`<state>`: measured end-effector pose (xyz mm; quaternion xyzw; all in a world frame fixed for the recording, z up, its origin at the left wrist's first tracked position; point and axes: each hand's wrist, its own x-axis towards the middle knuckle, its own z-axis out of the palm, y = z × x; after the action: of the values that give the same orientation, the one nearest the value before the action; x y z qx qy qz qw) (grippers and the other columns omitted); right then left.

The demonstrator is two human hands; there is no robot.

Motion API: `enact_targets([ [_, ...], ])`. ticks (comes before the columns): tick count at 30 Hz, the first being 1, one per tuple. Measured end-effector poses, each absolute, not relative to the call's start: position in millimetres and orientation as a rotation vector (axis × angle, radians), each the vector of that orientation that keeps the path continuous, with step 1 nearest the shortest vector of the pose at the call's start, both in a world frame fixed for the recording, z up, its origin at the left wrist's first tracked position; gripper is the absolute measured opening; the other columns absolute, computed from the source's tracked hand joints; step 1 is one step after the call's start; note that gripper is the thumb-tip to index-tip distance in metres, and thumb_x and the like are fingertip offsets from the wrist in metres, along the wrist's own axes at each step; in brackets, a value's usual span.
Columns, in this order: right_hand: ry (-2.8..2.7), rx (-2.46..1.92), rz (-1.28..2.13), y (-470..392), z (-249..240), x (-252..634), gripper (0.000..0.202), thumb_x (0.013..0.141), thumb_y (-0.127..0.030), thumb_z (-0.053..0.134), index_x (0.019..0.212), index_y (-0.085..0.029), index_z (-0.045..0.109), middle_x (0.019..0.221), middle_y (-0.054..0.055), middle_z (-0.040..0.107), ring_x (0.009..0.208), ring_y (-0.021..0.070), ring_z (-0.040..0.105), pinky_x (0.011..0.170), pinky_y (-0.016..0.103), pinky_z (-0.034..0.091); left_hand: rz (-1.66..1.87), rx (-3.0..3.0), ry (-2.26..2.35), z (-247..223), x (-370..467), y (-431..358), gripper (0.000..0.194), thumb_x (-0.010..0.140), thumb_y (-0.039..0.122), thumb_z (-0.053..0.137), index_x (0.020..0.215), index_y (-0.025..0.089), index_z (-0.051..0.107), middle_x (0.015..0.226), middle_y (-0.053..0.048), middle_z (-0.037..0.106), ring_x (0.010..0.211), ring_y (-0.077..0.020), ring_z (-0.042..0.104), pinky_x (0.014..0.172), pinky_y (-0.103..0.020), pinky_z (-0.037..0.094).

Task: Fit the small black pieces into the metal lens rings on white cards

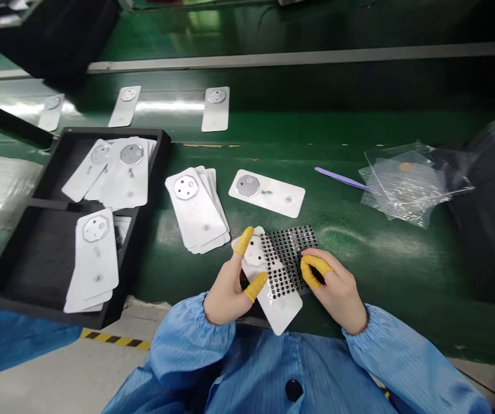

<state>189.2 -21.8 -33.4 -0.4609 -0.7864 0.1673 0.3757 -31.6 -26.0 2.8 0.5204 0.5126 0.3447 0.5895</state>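
Note:
My left hand (236,282), with yellow finger cots on its thumb and a finger, grips a white phone back cover (278,316) by its left edge. The cover lies tilted near the table's front edge, its octagonal camera part towards the top. Over it rests a clear sheet of small black round dots (288,259). At the right edge of that sheet, my right hand (336,284) pinches with yellow-capped thumb and finger; whether a loose dot sits between the tips cannot be made out. Another back cover (273,195) lies just beyond, apart from both hands.
A stack of covers (195,213) stands left of my hands. Further left, a black divided tray (18,253) holds more covers. Purple tweezers (342,179) touch clear plastic sheets (411,184) at the right. Several covers (215,112) lie along the green surface behind.

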Motion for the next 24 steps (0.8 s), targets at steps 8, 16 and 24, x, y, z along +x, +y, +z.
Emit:
enact_targets([
  [8,-2.125,-1.272,0.167,-7,-20,226,0.021,0.083,-0.010,0.062,0.104,-0.015,0.062,0.104,0.010,0.067,0.093,0.0208,0.067,0.086,0.034,0.056,1.052,1.172,1.473,22,-44,-30,0.098,0.088,0.029,0.058,0.145,0.032,-0.022,0.135,-0.014,0.050,0.113,-0.0321,0.059,0.084,-0.046,0.057],
  [16,-2.152,-1.068,0.250,-14,41,188,0.034,0.085,-0.007,0.057,0.118,-0.014,0.057,0.102,0.009,0.068,0.098,0.0219,0.064,0.088,0.037,0.057,0.861,1.376,1.221,30,-4,-24,0.064,0.084,0.016,0.058,0.138,0.028,0.025,0.103,-0.006,0.063,0.073,-0.0184,0.066,0.065,-0.032,0.058],
  [24,-2.188,-0.908,0.183,-14,39,181,0.036,0.088,-0.010,0.048,0.122,-0.014,0.056,0.103,0.011,0.069,0.104,0.0237,0.064,0.086,0.038,0.060,0.875,1.524,1.298,39,10,-27,0.039,0.080,0.012,0.059,0.117,0.022,0.053,0.077,-0.003,0.066,0.062,-0.0199,0.065,0.056,-0.032,0.055],
])
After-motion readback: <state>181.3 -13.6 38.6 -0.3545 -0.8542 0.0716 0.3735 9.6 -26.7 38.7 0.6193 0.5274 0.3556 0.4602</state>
